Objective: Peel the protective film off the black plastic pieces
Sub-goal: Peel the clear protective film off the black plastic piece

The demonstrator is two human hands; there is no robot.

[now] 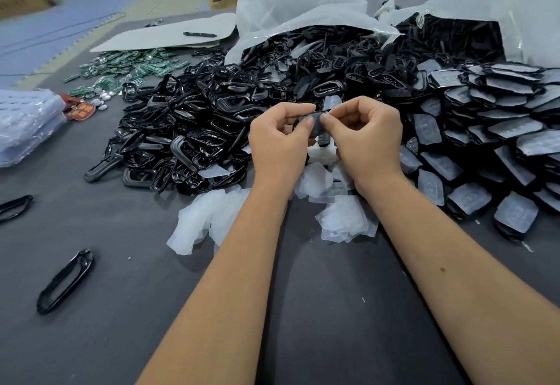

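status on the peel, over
Both hands, left and right, pinching one black piece. Film still on it. Peeled films heaped below; nothing blocking.

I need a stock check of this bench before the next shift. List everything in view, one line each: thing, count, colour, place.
held piece: one, black with cloudy film, between both hands
filmed pieces: many, black under whitish film, heaped at right
frame pieces: many, glossy black, heaped at centre-left
loose frames: two, black, near left on the mat
peeled films: a pile, translucent white, under the wrists
circuit boards: many, green, far left
plastic bags: two, white, behind the heaps
table mat: one, dark grey
left hand: one, fingers pinching the held piece
right hand: one, fingers pinching the film edge
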